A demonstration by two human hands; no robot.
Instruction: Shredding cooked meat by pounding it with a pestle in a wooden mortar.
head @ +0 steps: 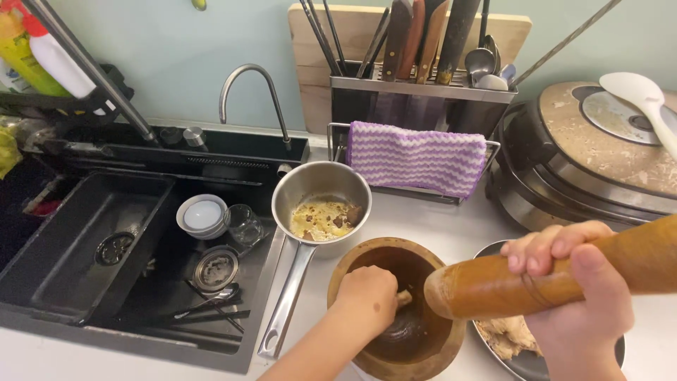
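Observation:
A brown wooden mortar [356,257] stands on the white counter in front of me. My left hand [367,296] reaches down inside it, fingers closed around a small pale piece at the bowl's bottom. My right hand [575,296] grips a thick wooden pestle [493,286] and holds it sideways above the mortar's right rim, its pale worn end pointing left. Under my right hand sits a dark metal plate [525,363] with light shredded food on it.
A steel saucepan [321,187] with yellowish residue sits behind the mortar, handle toward me. A black sink [92,233] on the left holds bowls, a glass and utensils. A knife rack with a purple striped cloth [416,156] and a rice cooker [599,155] stand behind.

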